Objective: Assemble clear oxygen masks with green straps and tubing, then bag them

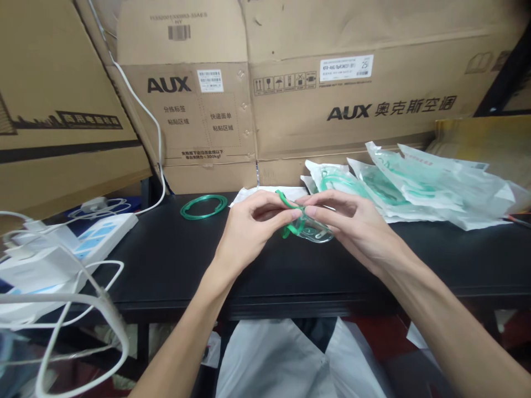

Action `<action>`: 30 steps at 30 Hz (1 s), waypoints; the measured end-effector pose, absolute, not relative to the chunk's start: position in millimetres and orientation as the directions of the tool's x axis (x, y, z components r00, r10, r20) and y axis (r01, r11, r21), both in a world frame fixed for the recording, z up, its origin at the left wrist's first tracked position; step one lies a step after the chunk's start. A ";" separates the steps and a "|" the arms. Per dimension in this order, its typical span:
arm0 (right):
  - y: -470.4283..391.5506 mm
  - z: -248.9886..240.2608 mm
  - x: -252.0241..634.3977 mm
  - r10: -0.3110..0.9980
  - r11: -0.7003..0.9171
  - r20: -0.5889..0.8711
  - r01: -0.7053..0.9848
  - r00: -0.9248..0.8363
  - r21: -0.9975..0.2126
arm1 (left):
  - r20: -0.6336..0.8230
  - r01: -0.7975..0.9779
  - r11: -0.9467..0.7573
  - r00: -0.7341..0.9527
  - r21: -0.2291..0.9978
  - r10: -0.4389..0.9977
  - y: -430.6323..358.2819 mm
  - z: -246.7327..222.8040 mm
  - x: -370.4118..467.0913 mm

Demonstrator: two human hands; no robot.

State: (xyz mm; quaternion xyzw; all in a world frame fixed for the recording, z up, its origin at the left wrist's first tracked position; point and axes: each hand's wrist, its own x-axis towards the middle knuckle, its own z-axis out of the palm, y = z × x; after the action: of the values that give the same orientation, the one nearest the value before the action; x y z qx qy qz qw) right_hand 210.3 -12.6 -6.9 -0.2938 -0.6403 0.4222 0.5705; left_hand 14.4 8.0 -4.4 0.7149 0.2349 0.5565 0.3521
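Both hands meet over the black table, holding a clear plastic mask (317, 231) with a green strap or tube (286, 199) at its left side. My left hand (253, 221) pinches the green part between thumb and fingers. The thumb and fingers of my right hand (352, 221) close on the mask's upper edge, close to the left fingertips. A coiled green tube (203, 207) lies on the table to the left of my left hand. Behind the hands lies a white wrapper (249, 194), partly hidden by them.
Several clear-and-white packets (418, 182) with green items inside are piled at the back right. A white power strip (108, 235) with chargers and tangled cables (116, 326) takes up the left side. Large cardboard boxes (290, 121) stand behind the black table (174, 276).
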 end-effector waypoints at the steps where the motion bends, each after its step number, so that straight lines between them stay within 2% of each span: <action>1: -13.0 -6.3 210.2 0.861 0.463 0.477 -0.116 -0.177 -0.879 | 0.649 -0.054 -0.661 0.265 0.748 0.713 7.8 -4.4 14.4; 11: -14.1 -5.4 212.3 0.844 0.448 0.482 -0.186 -0.234 -0.875 | 0.700 0.034 -0.743 0.309 0.668 0.644 6.0 -4.9 17.0; 13: -13.3 -4.7 215.2 0.838 0.485 0.500 -0.119 -0.219 -0.866 | 0.678 0.132 -0.749 0.345 0.650 0.649 6.6 -4.4 15.3; 16: -11.3 -2.0 221.4 0.825 0.556 0.541 0.066 -0.165 -0.828 | 0.641 0.380 -0.745 0.382 0.548 0.666 7.7 -1.7 7.7; 19: -9.0 0.6 227.3 0.809 0.587 0.570 0.237 -0.142 -0.774 | 0.658 0.522 -0.712 0.331 0.469 0.677 6.6 2.9 -0.2; 23: -7.7 0.9 229.8 0.796 0.605 0.574 0.295 -0.194 -0.740 | 0.697 0.513 -0.731 0.311 0.449 0.646 2.0 6.9 0.0; 30: -11.7 2.0 226.8 0.771 0.626 0.555 0.217 -0.312 -0.749 | 0.690 0.387 -0.841 0.489 0.378 0.534 2.7 1.6 11.4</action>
State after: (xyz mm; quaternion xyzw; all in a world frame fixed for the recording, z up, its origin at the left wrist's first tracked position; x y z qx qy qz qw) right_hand 226.8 -11.7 2.0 -0.3258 -0.7585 0.2841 0.4877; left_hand 11.4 2.7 1.6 0.8584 0.2683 0.4286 0.0862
